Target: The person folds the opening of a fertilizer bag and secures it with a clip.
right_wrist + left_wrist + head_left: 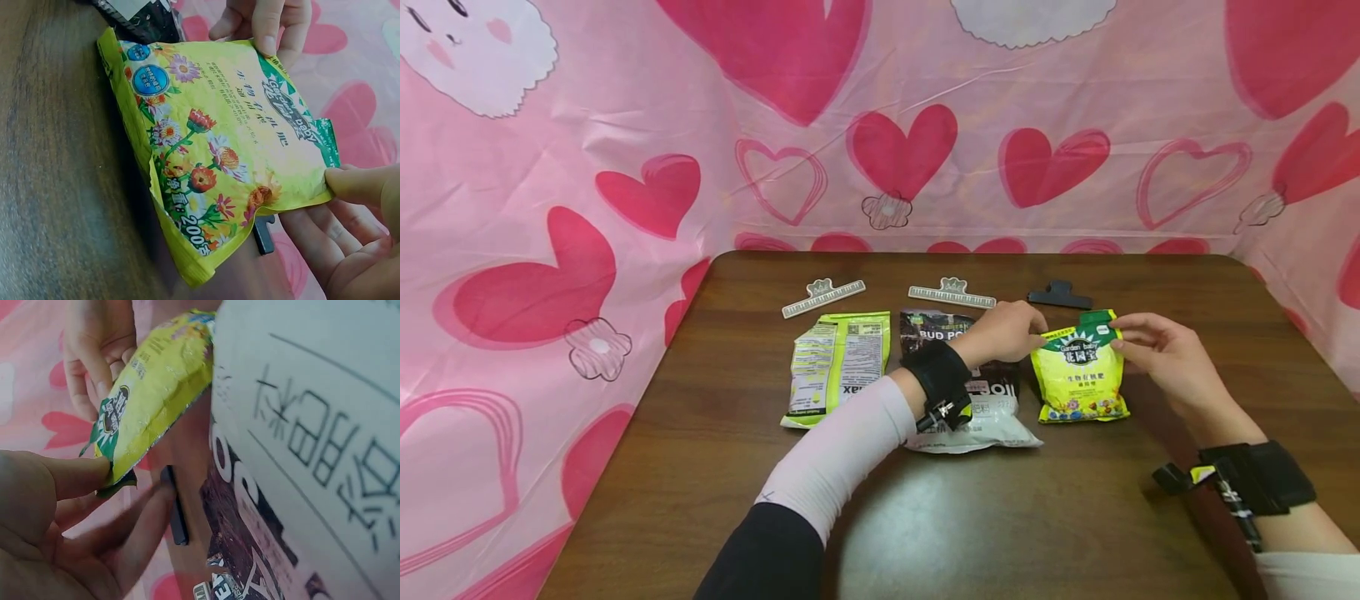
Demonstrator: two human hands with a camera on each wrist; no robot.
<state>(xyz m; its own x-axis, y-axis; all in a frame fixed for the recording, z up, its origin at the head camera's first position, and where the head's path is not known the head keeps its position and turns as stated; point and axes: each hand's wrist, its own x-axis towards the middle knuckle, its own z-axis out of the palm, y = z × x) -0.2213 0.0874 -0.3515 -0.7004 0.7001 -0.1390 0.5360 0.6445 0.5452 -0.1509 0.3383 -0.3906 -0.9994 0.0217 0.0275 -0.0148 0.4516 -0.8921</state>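
Observation:
A yellow and green fertilizer bag (1081,375), printed with flowers (225,156), is held by its top corners at the right of the table. My left hand (1006,332) reaches over a black and white bag (973,425) and pinches the yellow bag's upper left corner between thumb (81,475) and fingers. On the opposite side my right hand (1172,354) pinches the upper right edge, thumb in front and fingers behind. The green top is folded or bent over near the right corner. Whether the bag is cut open cannot be told.
Behind the bags lie a black clip (1060,294) and two pale clips, one at the middle (951,293) and one at the left (823,297). A green and white bag (838,367) lies left. A pink heart-patterned cloth (925,150) stands around the wooden table (1075,508).

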